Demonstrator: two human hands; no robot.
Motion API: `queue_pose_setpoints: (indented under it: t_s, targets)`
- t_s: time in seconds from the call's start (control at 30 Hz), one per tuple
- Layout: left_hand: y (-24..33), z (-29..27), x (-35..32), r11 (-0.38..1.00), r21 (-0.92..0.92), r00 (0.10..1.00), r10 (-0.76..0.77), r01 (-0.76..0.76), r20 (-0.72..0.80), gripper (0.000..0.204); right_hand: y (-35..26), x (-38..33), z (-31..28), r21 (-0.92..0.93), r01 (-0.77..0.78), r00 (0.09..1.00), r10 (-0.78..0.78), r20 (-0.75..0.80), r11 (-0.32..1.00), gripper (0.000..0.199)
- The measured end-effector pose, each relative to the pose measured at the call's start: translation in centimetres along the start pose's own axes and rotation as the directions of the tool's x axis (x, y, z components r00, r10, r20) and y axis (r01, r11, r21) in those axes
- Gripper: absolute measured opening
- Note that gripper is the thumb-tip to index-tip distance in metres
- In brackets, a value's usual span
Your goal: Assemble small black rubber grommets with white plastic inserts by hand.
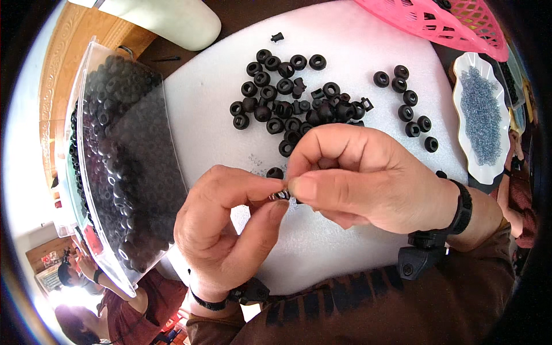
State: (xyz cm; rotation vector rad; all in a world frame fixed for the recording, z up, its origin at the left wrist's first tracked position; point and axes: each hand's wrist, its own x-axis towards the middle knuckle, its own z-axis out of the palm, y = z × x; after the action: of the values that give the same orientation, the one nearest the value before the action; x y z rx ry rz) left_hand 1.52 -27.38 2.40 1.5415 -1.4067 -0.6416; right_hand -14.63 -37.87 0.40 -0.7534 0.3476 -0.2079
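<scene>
My left hand (pixel 227 227) and my right hand (pixel 356 175) meet over a white foam pad (pixel 345 57). Together their fingertips pinch one small black plastic part (pixel 281 195), mostly hidden between thumbs and forefingers. A single black ring (pixel 275 172) lies just above the fingers. Beyond it spreads a loose pile of several black ring-shaped parts (pixel 293 98), and a short curved row of the same rings (pixel 409 103) lies to the right. Both wrists wear black straps.
A clear plastic box (pixel 123 172) full of black rings stands at the left. A white dish of tiny metal springs (pixel 480 115) sits at the right, a pink mesh basket (pixel 448 23) at the top right. Other people are at the lower left.
</scene>
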Motion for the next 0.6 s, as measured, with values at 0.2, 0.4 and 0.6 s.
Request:
queue_pose_setpoints:
  t_s: [0.2, 0.4, 0.6]
  targets:
    - [-0.25, -0.23, -0.27, 0.993, -0.105, 0.987, -0.075, 0.06, -0.14, 0.018, 0.2, 0.15, 0.04, 0.052, 0.056, 0.998, -0.054, -0.032, 0.997, 0.036]
    - [-0.11, -0.3, -0.27, 0.992, -0.113, 0.983, -0.075, 0.056, -0.168, 0.018, 0.43, 0.24, -0.03, -0.06, 0.139, 0.99, -0.14, -0.008, 0.988, 0.037]
    - [0.18, -0.28, -0.12, 0.995, -0.09, 0.983, -0.063, 0.048, -0.175, 0.017, -0.07, 0.0, 0.57, -0.069, 0.126, 0.989, -0.131, -0.066, 0.99, 0.033]
